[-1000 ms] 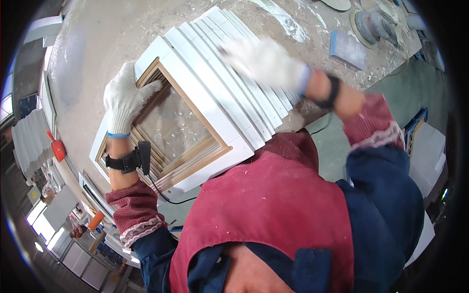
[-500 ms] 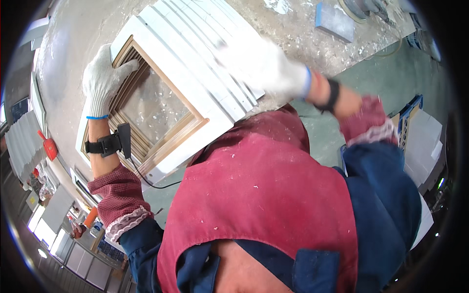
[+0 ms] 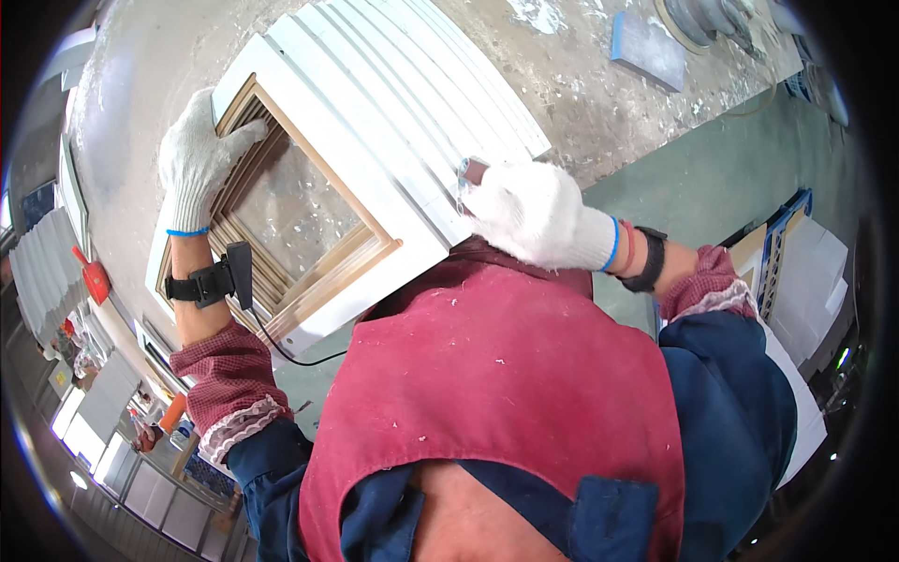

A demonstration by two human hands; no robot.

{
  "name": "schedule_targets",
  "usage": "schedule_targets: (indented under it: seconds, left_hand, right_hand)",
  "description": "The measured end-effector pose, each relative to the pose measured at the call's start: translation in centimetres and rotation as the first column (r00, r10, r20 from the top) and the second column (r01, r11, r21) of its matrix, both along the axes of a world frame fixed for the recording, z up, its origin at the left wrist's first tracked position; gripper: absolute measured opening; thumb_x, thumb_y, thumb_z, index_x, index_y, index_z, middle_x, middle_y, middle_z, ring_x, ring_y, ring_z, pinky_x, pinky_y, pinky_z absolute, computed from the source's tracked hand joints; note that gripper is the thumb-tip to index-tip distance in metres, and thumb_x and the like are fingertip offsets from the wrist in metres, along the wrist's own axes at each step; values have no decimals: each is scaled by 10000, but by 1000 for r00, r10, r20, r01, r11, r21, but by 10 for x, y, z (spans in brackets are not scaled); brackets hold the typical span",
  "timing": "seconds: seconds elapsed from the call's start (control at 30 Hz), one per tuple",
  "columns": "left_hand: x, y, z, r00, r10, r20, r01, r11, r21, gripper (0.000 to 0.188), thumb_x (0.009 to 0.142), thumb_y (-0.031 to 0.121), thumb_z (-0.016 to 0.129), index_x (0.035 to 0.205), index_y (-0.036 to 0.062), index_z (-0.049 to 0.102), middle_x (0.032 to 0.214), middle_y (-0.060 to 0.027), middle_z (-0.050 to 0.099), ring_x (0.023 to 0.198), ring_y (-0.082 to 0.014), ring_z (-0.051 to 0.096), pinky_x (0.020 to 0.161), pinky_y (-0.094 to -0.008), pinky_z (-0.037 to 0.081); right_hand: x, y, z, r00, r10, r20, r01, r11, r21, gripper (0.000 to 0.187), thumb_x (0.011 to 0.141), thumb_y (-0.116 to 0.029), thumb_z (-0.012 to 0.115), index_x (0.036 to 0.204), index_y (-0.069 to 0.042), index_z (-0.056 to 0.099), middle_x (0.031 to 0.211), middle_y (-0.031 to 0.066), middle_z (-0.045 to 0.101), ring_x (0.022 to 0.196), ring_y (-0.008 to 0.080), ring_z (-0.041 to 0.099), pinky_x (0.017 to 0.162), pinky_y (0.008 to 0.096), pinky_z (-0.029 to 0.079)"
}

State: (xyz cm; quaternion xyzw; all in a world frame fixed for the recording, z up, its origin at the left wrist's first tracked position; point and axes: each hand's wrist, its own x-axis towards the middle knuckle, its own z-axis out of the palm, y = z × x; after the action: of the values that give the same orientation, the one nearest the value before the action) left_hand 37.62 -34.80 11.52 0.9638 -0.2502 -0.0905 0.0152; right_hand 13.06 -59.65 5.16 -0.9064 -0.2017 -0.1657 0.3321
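Observation:
A stack of several white frames (image 3: 342,126) lies tilted across the worktop, with brown inner edges around a square opening. My left hand (image 3: 198,155), in a white knit glove, grips the left side of the stack; its thumb reaches over the inner edge of the opening. My right hand (image 3: 534,214), gloved too, is closed around a small brown-and-grey piece like folded sandpaper (image 3: 475,171), most of it hidden by the fingers. That hand is at the stack's near right edge, over the white strips.
The stained worktop (image 3: 581,103) carries a grey-blue block (image 3: 648,51) and a round metal-looking object (image 3: 698,23) at the far right. A black cable (image 3: 304,359) hangs from my left wrist strap. A red dustpan-like item (image 3: 95,279) is at the left, white sheets (image 3: 810,272) at the right.
My right hand has swept nearer to me along the strips and is no longer blurred; the small piece in it now shows. My left hand stays put on the frames.

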Motion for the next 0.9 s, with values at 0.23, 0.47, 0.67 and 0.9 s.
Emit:
schedule_targets:
  seconds: [0.23,0.47,0.67,0.9]
  left_hand:
    - [1,-8,1,1000,-15,10,15,1000,0,533,705,376,753,1076,23,607,895,-182,687,865,-314,676,769,-391,500]
    - [0,-2,3,1000,-14,4,14,1000,8,572,703,443,760,1098,60,602,902,-162,687,854,-310,676,764,-397,513]
    - [-2,-9,3,1000,-10,16,10,1000,27,559,716,435,751,1109,68,598,915,-158,690,861,-314,677,770,-404,516]
    - [3,-10,4,999,-44,31,44,999,-6,572,708,438,753,1118,71,598,921,-160,691,870,-320,678,769,-411,517]
  right_hand:
    - [101,-4,-10,983,14,184,19,984,-178,298,890,-222,563,1154,-87,590,905,126,625,750,273,621,634,370,537]
    - [18,-27,10,991,22,-129,-43,985,-167,318,902,-264,547,1154,-81,606,1023,125,636,790,237,626,664,355,530]
    - [116,-41,-39,996,-81,49,86,990,-115,248,943,-303,509,999,-108,654,960,137,653,773,248,641,686,412,513]
    - [193,-45,-51,965,-2,263,-27,994,107,253,914,-296,509,945,-108,676,839,147,671,705,308,645,637,429,509]
